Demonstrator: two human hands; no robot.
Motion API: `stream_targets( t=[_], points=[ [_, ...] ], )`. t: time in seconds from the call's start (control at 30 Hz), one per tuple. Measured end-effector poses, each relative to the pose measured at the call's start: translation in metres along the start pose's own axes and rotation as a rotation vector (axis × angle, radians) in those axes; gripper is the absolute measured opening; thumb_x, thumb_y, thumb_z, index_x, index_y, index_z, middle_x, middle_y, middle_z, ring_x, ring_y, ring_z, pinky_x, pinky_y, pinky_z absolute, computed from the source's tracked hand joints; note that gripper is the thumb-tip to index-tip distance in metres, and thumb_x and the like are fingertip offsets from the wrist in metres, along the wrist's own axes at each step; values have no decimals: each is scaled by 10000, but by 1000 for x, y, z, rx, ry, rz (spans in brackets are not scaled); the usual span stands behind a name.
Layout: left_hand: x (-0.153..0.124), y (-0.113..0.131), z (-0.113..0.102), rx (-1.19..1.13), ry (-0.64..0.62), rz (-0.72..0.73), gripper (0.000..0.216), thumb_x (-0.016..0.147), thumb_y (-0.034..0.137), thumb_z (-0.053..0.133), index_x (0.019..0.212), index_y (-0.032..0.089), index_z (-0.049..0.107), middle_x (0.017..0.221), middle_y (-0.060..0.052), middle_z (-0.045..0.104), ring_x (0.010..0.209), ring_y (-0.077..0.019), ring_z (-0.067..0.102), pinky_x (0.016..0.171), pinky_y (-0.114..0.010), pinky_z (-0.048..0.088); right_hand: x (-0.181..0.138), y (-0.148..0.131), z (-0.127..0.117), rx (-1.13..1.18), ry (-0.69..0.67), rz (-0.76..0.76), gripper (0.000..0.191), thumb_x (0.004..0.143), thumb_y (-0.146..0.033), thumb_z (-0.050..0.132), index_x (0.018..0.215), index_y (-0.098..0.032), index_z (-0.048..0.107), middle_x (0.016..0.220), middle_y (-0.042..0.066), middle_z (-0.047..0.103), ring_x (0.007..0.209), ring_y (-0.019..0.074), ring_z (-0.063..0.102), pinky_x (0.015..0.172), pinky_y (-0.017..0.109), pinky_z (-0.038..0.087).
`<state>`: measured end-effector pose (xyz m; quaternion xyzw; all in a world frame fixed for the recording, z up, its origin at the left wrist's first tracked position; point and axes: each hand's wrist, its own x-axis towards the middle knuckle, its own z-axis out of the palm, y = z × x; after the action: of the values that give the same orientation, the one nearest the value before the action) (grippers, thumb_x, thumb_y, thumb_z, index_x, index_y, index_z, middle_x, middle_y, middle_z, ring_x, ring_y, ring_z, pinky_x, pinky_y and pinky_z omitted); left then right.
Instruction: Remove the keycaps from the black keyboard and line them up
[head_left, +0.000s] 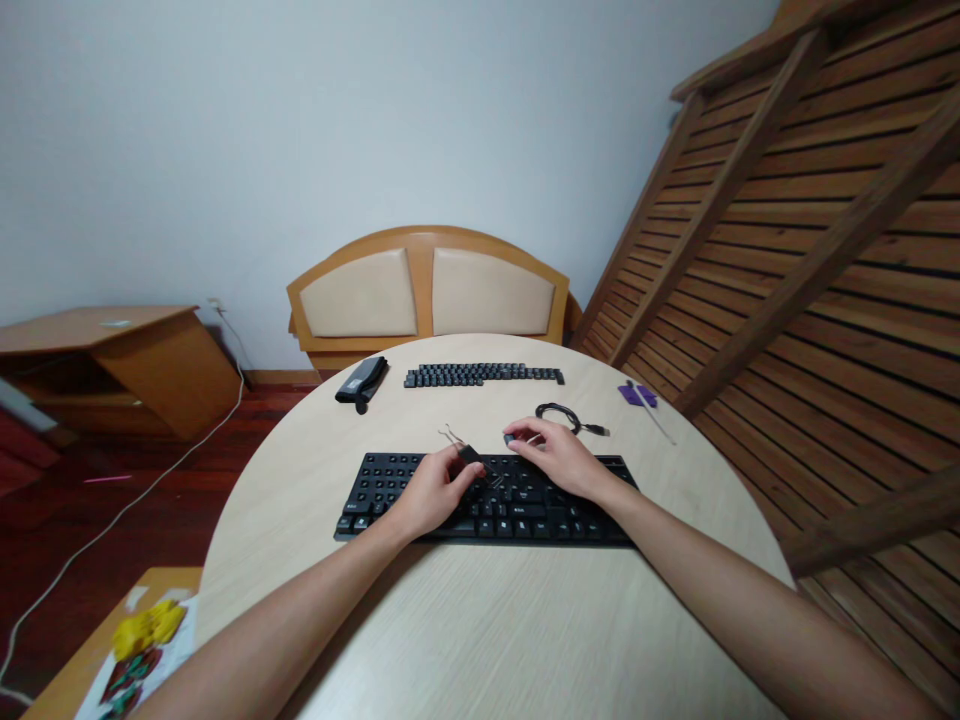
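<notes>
A black keyboard [442, 528] lies flat on the round table, many of its keys taken off at the upper left. Over its middle, my left hand [435, 490] is closed on a keycap puller [471, 455], a black handle with thin wire prongs pointing away from me. My right hand [555, 455] hovers above the keyboard's back edge, its fingers pinching a small dark keycap [509, 438]. Farther back, several removed keycaps [480, 374] stand in neat rows. The cable [559, 410] lies coiled behind my right hand, with its USB plug to the right.
A black folded pouch [363, 380] rests at the table's back left. At the right lie a purple cloth-like piece [637, 394] and a thin pale stick [654, 415]. Behind the table [525, 620] stands a padded headboard [427, 290]; slatted wood [750, 260] leans at right.
</notes>
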<state>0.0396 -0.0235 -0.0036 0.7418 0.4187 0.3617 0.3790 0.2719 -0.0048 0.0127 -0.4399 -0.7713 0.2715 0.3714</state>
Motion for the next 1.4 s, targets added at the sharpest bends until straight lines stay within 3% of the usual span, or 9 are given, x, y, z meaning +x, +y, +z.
stream_targets(
  t=[0.17,0.3,0.57,0.8,1.4],
  points=[
    [-2,4,-1,47,-14,22,262,928,386,546,902,158,673,860,-58,720,792,-204,646,748,-308,485,49,32,-15,-279,20,40,204,855,-239,645,1038,-185,717,997,58,749,874,181,675,818,286,496],
    [-2,4,-2,72,-15,16,256,927,375,547,900,153,671,842,-52,718,769,-200,641,725,-301,477,91,45,-15,-579,-4,173,206,849,-243,644,1039,-217,719,1013,32,754,938,172,677,820,233,479],
    [-2,4,-2,63,-32,-12,261,935,373,539,900,151,671,850,-54,715,777,-199,635,730,-302,467,144,60,6,-731,-4,292,206,845,-270,634,1029,-249,725,1067,51,739,1001,210,657,873,285,468],
    [-3,7,-3,84,-43,-53,269,929,385,549,901,158,690,834,-52,717,749,-203,631,672,-291,448,161,71,19,-755,4,319,232,851,-251,619,1064,-260,708,1081,55,731,995,216,661,842,286,484],
    [-4,10,-3,37,-30,-42,266,910,396,570,883,158,686,812,-61,716,768,-219,646,735,-321,495,170,70,27,-741,22,358,255,847,-227,613,1088,-257,691,1097,61,727,993,222,665,835,297,488]
  ],
)
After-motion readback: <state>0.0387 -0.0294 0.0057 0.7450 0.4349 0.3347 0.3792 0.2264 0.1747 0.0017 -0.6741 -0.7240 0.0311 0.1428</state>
